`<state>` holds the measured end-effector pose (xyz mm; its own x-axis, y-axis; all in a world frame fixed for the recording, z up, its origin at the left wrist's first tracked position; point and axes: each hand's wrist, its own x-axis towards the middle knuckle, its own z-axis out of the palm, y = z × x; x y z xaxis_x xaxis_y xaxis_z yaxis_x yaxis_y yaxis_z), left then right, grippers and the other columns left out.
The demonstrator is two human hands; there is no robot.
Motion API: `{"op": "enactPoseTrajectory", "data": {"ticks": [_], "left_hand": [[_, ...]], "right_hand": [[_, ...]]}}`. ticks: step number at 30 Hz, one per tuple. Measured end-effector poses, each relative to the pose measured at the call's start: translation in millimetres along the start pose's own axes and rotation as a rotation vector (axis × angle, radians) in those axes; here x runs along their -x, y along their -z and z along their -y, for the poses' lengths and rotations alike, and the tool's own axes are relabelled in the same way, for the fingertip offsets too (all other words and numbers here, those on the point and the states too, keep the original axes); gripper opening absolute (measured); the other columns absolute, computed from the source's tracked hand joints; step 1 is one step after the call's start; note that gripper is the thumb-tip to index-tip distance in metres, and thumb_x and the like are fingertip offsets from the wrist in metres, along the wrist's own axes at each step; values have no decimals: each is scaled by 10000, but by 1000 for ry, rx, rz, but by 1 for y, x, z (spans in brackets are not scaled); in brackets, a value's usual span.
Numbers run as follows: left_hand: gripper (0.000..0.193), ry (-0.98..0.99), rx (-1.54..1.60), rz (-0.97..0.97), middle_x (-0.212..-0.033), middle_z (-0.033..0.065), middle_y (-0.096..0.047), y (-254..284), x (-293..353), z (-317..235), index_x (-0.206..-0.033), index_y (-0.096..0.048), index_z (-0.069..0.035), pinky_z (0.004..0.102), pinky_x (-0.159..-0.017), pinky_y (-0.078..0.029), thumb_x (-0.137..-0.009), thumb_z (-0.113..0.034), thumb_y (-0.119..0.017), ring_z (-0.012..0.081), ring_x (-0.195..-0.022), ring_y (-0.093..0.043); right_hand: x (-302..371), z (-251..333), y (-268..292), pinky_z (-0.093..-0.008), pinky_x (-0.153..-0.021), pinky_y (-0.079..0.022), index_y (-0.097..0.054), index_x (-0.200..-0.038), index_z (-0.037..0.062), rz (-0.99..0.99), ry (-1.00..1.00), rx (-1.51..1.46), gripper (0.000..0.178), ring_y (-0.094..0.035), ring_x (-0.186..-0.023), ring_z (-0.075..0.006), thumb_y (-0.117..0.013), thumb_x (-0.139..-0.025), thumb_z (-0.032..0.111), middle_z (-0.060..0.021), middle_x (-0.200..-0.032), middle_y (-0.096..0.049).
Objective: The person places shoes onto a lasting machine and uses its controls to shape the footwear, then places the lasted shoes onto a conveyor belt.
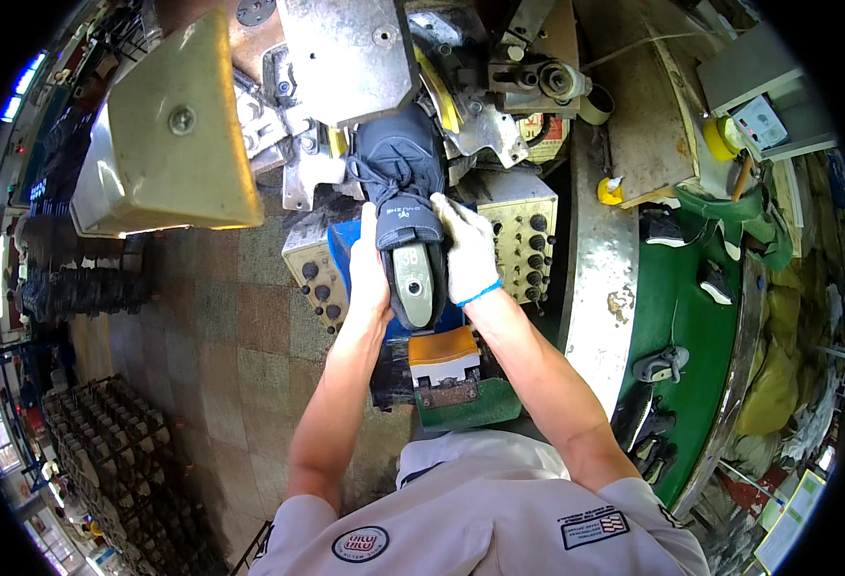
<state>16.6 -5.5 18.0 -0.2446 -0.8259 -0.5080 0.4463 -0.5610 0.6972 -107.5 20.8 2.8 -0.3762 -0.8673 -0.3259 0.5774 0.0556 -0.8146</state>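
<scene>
Floor [221, 346] is seen left of left hand [371, 264]; between it and right hand [469, 252], shoe [401, 187] is clasped: likely soft-skinned, stiff-cored, best side-gripped.

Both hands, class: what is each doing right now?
Left hand: holding the dark shoe, left side.
Right hand: gloved, holding the same shoe, right side.

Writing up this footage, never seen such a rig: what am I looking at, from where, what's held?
There's no robot: one fisheye picture, from a camera on a person's head looking down, so straight edges bend near the rim. The left hand and gloved right hand hold a dark shoe from either side, its toe toward a metal plate of the machine. A grey-green form fills its heel opening. At right, several loose shoes lie on a green surface.
</scene>
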Motion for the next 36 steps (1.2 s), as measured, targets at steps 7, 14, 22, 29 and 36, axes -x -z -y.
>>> {"op": "enactPoseTrajectory", "data": {"ticks": [7, 14, 22, 29, 36], "left_hand": [[535, -134, 26, 72, -915, 22, -701, 17, -19, 26, -1004, -708, -47, 290, -772, -510, -1082, -458, -374, 120, -795, -632], [520, -250, -75, 6, -879, 6, -690, 31, -32, 53, -964, -698, -50, 267, -742, -495, -1090, -435, -373, 93, -771, -599], [620, -214, -224, 79, -962, 12, -696, 24, -16, 28, -1074, -711, -27, 281, -831, -484, -1071, -527, -344, 110, -863, -605], [486, -376, -324, -213, -1067, 106, -697, 33, 42, 13, -1274, -608, 34, 314, -849, -520, -1001, -367, -588, 179, -955, -666], [603, -664, -926, -355, -1251, 142, -603, -66, 82, 29, -1362, -532, 14, 372, -995, -436, -873, -246, -769, 249, -1098, -568]], "right_hand": [[-6, -6, 4, -250, -736, -465, -724, -1036, -12, 9, 26, 15, 241, -570, -797, -79, -663, -965, 211, 3, -892, -665], [-11, -9, 12, -251, -702, -442, -696, -971, 9, 85, 46, 100, 222, -509, -770, -59, -633, -989, 221, 43, -842, -604], [-6, -7, 20, -233, -805, -466, -707, -1081, 15, 149, 10, 86, 279, -575, -861, -67, -612, -1006, 266, 14, -996, -671], [47, 38, 155, -368, -689, -583, -499, -1372, -14, -179, -7, -59, 533, -709, -928, -281, -621, -989, 336, -204, -1183, -672], [76, 37, 385, -577, -904, -525, -526, -1282, 19, -719, -243, -103, 422, -619, -1151, -441, -478, -1019, 346, -249, -1357, -562]]}}
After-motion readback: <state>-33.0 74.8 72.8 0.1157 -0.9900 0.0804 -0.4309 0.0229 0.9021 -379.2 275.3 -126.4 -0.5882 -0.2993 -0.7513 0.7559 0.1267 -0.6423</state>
